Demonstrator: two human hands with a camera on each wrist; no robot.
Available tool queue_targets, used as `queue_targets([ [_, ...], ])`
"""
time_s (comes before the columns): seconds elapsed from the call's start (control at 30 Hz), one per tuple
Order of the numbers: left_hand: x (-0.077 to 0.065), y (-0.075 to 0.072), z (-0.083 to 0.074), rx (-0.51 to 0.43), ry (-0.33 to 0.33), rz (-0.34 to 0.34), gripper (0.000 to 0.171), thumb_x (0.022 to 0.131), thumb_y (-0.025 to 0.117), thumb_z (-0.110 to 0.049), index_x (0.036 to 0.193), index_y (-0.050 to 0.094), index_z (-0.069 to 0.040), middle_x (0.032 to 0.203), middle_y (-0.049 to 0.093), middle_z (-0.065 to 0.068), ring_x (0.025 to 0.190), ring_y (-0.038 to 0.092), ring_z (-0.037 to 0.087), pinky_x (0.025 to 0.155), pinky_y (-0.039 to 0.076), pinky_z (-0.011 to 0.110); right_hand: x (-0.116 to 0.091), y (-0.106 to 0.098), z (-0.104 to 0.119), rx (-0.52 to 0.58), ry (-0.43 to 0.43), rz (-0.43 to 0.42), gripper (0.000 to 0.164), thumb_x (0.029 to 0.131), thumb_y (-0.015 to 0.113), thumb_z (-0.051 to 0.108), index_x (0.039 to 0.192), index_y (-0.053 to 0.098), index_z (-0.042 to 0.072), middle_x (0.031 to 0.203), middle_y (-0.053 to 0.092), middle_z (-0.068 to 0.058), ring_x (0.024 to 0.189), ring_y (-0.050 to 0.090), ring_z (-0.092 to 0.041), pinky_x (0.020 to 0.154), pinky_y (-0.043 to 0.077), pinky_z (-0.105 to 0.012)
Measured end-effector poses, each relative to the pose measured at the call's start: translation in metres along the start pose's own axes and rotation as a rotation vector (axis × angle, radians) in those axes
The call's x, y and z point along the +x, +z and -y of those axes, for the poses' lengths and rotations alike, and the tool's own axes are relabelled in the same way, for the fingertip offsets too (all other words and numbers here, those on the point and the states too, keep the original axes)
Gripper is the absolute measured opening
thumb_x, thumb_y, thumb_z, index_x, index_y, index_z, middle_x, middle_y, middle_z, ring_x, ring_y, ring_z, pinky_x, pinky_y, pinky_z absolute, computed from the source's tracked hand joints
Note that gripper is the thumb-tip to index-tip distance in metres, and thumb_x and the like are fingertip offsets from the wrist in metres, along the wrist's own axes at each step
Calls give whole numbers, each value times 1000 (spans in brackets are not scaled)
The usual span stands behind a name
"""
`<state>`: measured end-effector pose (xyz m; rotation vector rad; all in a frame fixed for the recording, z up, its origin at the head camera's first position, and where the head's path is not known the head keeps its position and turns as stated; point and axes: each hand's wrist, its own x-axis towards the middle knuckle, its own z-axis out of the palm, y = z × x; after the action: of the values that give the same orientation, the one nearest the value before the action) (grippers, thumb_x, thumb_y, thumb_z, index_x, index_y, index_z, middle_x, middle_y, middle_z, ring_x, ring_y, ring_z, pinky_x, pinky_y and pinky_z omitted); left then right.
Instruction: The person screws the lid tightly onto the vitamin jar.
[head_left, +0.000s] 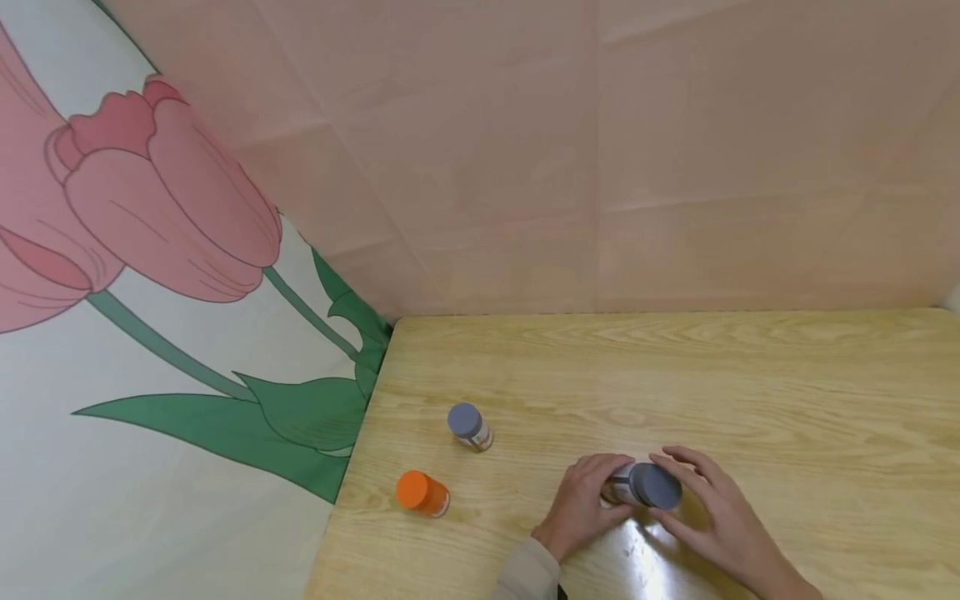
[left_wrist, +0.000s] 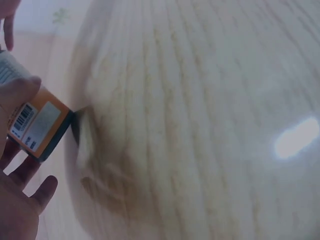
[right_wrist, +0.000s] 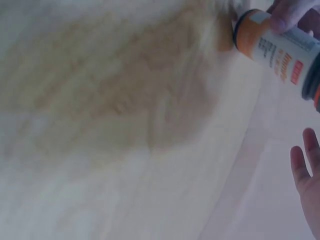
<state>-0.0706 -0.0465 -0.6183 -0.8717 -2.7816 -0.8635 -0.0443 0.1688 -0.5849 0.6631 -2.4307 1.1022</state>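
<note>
A small bottle [head_left: 621, 485] with a dark blue-grey cap is tilted above the table, its cap pointing right in the head view. My left hand [head_left: 587, 502] grips it round the body near its base. In the left wrist view the bottle [left_wrist: 42, 122] shows an orange and white label with a barcode, and the left thumb lies across it. My right hand [head_left: 716, 512] is at the cap [head_left: 658, 487], fingers and thumb spread around it. The right wrist view has the fingers of the right hand [right_wrist: 310, 185] extended and apart from the bottle [right_wrist: 277, 50].
To the left on the wood-grain table [head_left: 675, 375] stand a bottle with a blue-grey cap [head_left: 465, 419] and an orange bottle [head_left: 422, 492]. A plain pinkish cloth [head_left: 525, 167] hangs behind the table, and a tulip-print cloth [head_left: 187, 350] hangs along its left side.
</note>
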Motion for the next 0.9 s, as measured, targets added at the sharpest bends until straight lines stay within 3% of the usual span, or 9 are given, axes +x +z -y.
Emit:
queue_targets([
  [0.17,3,-2,1,-16,-8,61,64,81,81,-37,138,52,-28,134,61,-10,123,56,4,106,45,29,4,-3,0,-52,-62,18,67,63,90,26,125,68,14,120,64,-6,115,52,-11,108,23,-7],
  [0.4,2,0,1,-12,-17,48,66,80,81,-37,138,52,-27,135,62,-10,124,56,5,106,45,30,4,4,7,-109,62,-45,68,55,94,23,117,70,12,101,64,6,95,52,-2,85,40,-16],
  [0.63,0,1,0,1,-2,6,67,78,83,-35,137,53,-26,133,63,-9,124,57,6,106,46,29,3,9,17,-138,245,-62,65,57,94,35,112,68,12,93,62,4,81,53,-8,68,39,-15],
  [0.7,0,2,0,4,1,0,67,78,83,-36,137,53,-26,133,63,-8,124,57,6,105,46,28,4,9,18,-146,254,-57,67,58,94,37,113,68,11,96,64,1,85,55,-12,72,39,-16],
  [0.8,-1,2,2,1,5,-6,66,79,82,-38,137,53,-26,132,64,-9,123,57,6,105,45,27,4,8,17,-109,209,-47,71,57,95,32,118,67,10,109,66,-5,101,55,-12,91,36,-9],
  [0.9,-1,3,3,-3,10,-18,65,79,81,-40,136,54,-26,132,64,-9,123,58,6,105,45,27,5,6,16,-61,124,-33,74,54,96,24,121,67,14,121,64,-10,118,47,-4,103,21,-2],
])
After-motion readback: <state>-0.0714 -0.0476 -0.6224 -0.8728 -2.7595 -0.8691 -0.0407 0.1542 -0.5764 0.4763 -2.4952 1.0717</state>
